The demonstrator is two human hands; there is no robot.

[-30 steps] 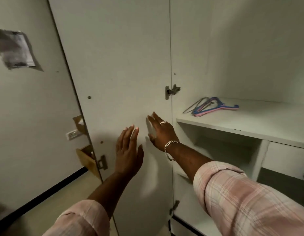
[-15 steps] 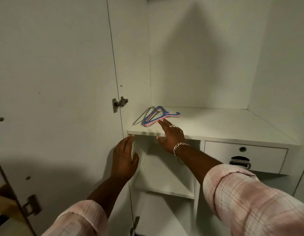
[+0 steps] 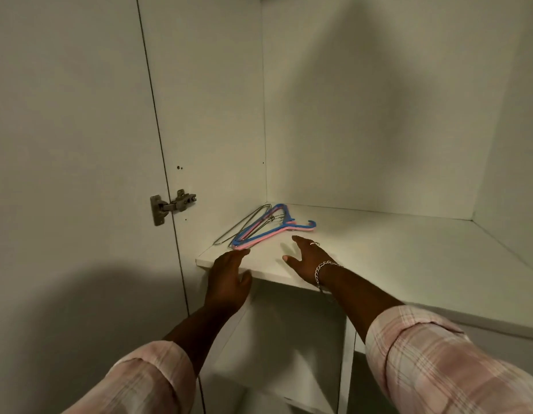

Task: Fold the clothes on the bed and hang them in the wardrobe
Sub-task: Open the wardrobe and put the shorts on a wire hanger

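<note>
From the head camera, the view looks into an open white wardrobe point(image 3: 363, 100). A flat white shelf point(image 3: 393, 258) crosses the middle of it, and a small bundle of hangers point(image 3: 260, 230) lies on the shelf in the back left corner, beside the wardrobe's left inner wall. The bundle is mixed: blue and pink plastic ones on top of thin wire ones, their hooks pointing right. No clothes and no bed are in view.

The left hand point(image 3: 227, 282) reaches up at the shelf's front left edge, fingers straight and together, fingertips over the edge and just short of the nearest pink hanger end; it holds nothing. Whether it touches the hanger cannot be told. The right hand point(image 3: 307, 259) is spread above the shelf surface, just in front of the hangers, fingers apart and relaxed, gripping nothing. It wears a ring and a chain bracelet point(image 3: 326, 268) at the wrist. Both arms wear rolled pink plaid sleeves point(image 3: 438, 360).

On the left, the open wardrobe door point(image 3: 71, 144) hangs on a metal hinge point(image 3: 171, 206). Below the shelf a lower compartment shows another white shelf.
</note>
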